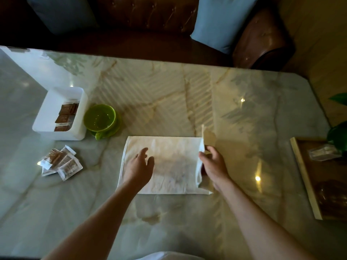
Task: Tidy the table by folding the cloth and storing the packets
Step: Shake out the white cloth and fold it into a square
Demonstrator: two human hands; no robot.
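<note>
The cloth (pixel 165 166) lies flat mid-desk (pixel 187 94), soft and limp, best taken by its edges. The right hand (pixel 214 165) pinches its lifted right edge; the left hand (pixel 139 165) rests spread on it. Light, crinkly packets (pixel 61 162) lie left, near the white box (pixel 47 113).

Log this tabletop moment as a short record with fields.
cloth: white, flat on the table, right edge lifted
right hand: pinches the cloth's right edge
left hand: open, over the cloth's left part
loose packets: small pile left of the cloth
box: white, holds brown packets
cup: green, beside the box
</note>
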